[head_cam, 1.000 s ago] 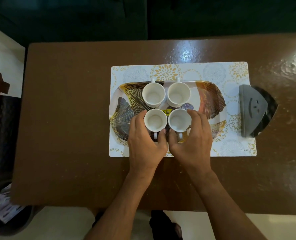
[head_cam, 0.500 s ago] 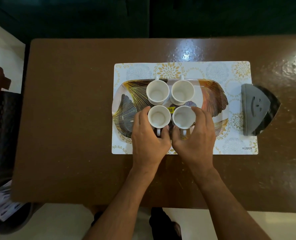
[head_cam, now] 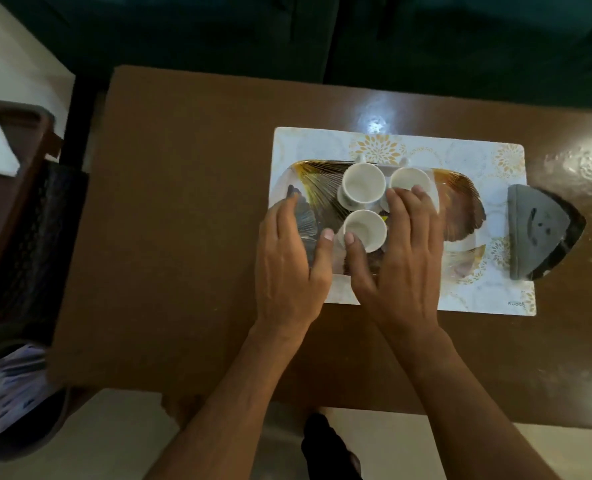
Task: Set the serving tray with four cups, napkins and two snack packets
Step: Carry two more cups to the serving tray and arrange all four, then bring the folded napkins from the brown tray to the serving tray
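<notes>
Head view, both hands over tray

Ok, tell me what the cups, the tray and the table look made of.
Cups: glazed white ceramic by the look, smooth with thick rims. Tray: probably printed melamine or plastic, glossy, with a leaf pattern. Table: brown wood or laminate, polished enough to mirror a light.
</notes>
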Motion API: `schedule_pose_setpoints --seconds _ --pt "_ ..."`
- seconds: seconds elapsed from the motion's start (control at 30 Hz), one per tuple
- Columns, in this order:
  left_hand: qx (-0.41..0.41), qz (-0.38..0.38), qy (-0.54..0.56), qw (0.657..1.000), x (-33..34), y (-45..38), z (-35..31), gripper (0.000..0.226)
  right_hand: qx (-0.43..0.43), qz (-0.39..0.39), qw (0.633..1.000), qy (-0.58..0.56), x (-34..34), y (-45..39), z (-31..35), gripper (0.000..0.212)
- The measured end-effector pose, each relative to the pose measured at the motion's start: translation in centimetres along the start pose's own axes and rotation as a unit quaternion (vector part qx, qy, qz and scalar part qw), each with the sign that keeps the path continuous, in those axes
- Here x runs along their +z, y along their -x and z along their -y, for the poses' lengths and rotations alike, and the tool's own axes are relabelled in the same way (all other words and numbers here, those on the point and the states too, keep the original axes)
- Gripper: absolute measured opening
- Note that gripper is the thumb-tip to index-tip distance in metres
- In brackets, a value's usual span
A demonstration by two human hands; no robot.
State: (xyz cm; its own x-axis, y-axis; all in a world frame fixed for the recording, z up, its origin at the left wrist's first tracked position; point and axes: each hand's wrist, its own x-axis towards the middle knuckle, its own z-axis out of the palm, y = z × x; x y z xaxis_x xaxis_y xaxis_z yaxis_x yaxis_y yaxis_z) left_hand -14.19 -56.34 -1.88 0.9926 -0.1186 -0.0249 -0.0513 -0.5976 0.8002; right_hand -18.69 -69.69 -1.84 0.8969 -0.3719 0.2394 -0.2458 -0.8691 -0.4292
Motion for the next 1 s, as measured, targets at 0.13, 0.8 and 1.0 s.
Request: schedule_pose_setpoints --seconds 0.13,0.8,1.0 --pt "-0.001 -0.018 -0.039 0.999 -5.8 -0.4 3.4 0.065 -0.021 0.024 0.999 0.003 2.0 0.5 5.6 0.067" --pt "-0.118 -0.153 -0.116 0.974 -39.3 0.0 27.0 0.063 -0.174 0.151 0.970 -0.076 18.4 6.6 42.9 0.063" --pt "-0.127 -0.155 -0.104 0.974 -41.9 -2.2 29.5 0.063 -0.195 0.180 0.962 -0.061 22.0 5.8 47.2 0.062"
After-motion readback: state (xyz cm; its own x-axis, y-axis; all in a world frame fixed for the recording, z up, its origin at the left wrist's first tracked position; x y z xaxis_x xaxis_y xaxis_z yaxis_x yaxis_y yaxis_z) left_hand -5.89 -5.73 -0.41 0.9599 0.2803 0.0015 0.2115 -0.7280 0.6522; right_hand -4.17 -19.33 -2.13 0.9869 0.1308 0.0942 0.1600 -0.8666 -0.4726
